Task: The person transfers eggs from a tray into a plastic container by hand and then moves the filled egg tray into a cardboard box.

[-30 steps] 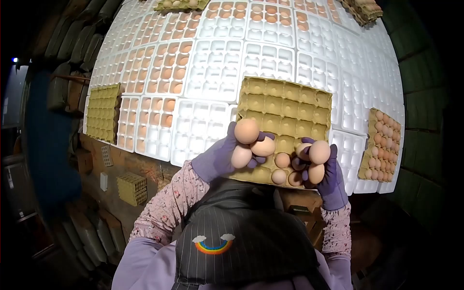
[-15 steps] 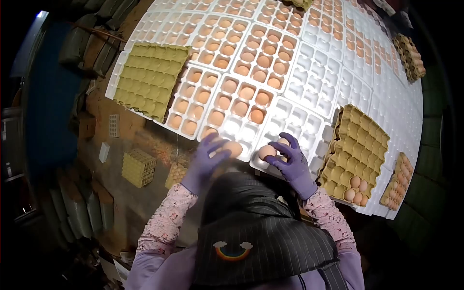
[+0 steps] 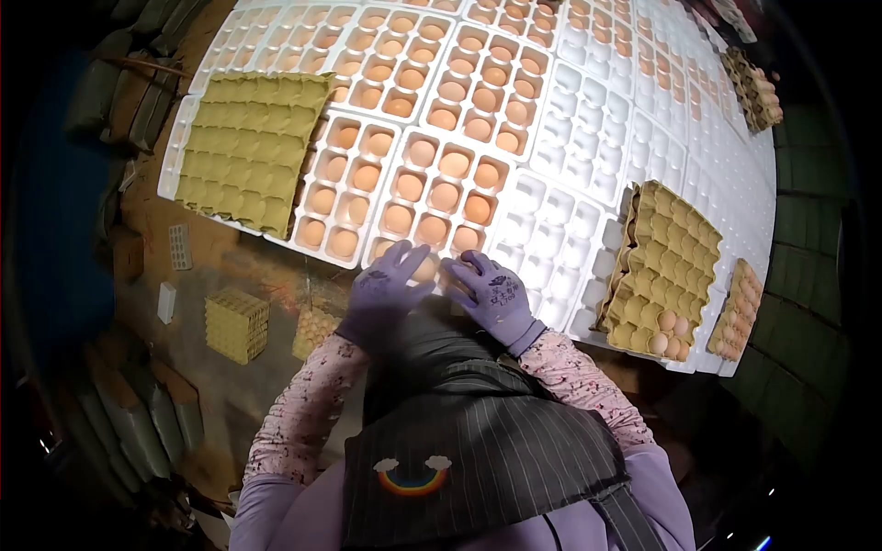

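1. I am leaning over the near edge of the desk (image 3: 276, 257), both gloved hands down on the near row of a white tray (image 3: 428, 207).
2. My left hand (image 3: 384, 283) is resting there with its grip wide and the fingers splayed. The fingertips are touching an egg (image 3: 424, 268) that is sitting in a near-row cup.
3. My right hand (image 3: 489, 294) is lying palm down just beside it, grip also wide and closed on nothing I can see. Whether an egg is lying under the palm, I cannot tell.
4. The rest of this tray is showing eggs in its cups, so I am judging it almost full, with only the near row being finished.
5. The trays beyond it and to its left are holding eggs too.
6. The next tray (image 3: 551, 234) to the right is standing bare, and so are most trays toward the desk's right edge, so plenty of filling is waiting.
7. The card tray (image 3: 666, 257) at the near right is keeping only a few eggs (image 3: 669, 332) in its near corner, so I am judging it nearly emptied.
8. Another card tray (image 3: 248, 147) is lying bare at the desk's left edge.
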`<state>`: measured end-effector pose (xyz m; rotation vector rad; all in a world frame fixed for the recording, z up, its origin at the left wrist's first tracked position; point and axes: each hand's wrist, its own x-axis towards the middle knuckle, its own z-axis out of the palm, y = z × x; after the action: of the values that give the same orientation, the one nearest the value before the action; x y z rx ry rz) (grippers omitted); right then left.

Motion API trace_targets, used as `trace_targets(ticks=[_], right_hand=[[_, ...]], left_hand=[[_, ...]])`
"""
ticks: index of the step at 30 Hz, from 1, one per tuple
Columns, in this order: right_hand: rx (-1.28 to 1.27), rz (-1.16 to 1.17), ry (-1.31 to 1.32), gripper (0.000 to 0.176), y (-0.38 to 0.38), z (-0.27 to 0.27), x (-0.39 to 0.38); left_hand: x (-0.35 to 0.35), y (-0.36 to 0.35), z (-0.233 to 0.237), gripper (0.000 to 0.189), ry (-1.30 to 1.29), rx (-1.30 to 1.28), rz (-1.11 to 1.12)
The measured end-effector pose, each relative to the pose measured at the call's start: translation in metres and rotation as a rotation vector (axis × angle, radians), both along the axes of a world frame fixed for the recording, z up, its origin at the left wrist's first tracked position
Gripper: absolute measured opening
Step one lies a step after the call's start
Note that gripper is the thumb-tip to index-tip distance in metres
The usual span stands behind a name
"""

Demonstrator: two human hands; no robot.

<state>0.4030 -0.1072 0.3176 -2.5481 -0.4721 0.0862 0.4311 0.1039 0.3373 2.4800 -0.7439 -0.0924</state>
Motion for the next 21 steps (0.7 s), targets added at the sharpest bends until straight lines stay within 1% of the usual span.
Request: trace_targets(ticks=[1,2,3,5,6,7,9,10,11,13,15,16,17,19,20,21], right_hand=[[0.091,-0.109,0.06,0.035,-0.005,0.005,-0.005],[0.183,-0.22,0.122,0.037,-0.01,0.01,-0.015],[0.171,-0.242,0.128,0.037,-0.017,0.008,-0.028],[0.303,-0.407,-0.034,0.04,-0.034,-0.01,-0.052],[0.261,-0.389,-0.075,0.045,-0.037,-0.016,-0.06],[0.254,-0.413,-0.08,0.045,-0.04,-0.023,-0.063],[0.239,-0.367,0.023,0.056,-0.047,-0.03,-0.066],[0.085,-0.362,-0.233,0.039,-0.048,-0.028,-0.057],[0.088,-0.377,-0.231,0.038,-0.053,-0.026,-0.056],[0.192,-0.424,-0.245,0.039,-0.061,-0.011,-0.064],[0.289,-0.318,-0.179,0.041,-0.084,-0.001,-0.082],[0.351,-0.257,-0.19,0.04,-0.1,0.017,-0.086],[0.332,-0.285,-0.195,0.04,-0.12,0.04,-0.094],[0.19,-0.361,-0.267,0.038,-0.17,0.083,-0.118],[0.088,-0.481,-0.282,0.035,-0.199,0.094,-0.129],[-0.011,-0.595,-0.295,0.033,-0.231,0.101,-0.139]], left_hand=[[0.001,-0.002,0.001,0.042,0.0,-0.046,0.011],[-0.002,-0.007,-0.008,0.041,0.222,-0.165,0.113],[-0.009,-0.017,-0.014,0.041,0.234,-0.174,0.093],[-0.019,-0.048,-0.019,0.037,0.243,-0.403,0.045],[-0.02,-0.066,-0.013,0.039,0.397,-0.484,0.007],[-0.021,-0.081,-0.016,0.039,0.403,-0.486,-0.019],[-0.019,-0.11,-0.032,0.045,0.271,-0.476,-0.119],[-0.016,-0.117,-0.043,0.051,0.266,-0.452,-0.195],[-0.018,-0.121,-0.051,0.051,0.27,-0.467,-0.23],[-0.023,-0.127,-0.058,0.054,-0.06,-0.037,-0.301],[-0.025,-0.128,-0.076,0.057,0.003,-0.05,-0.229],[-0.026,-0.131,-0.07,0.057,0.005,-0.056,-0.205],[-0.024,-0.136,-0.058,0.057,0.006,-0.059,-0.175],[-0.022,-0.156,-0.037,0.052,0.042,-0.179,-0.249],[-0.022,-0.175,-0.019,0.048,0.026,-0.196,-0.297],[-0.025,-0.199,-0.005,0.048,0.025,-0.194,-0.301]])
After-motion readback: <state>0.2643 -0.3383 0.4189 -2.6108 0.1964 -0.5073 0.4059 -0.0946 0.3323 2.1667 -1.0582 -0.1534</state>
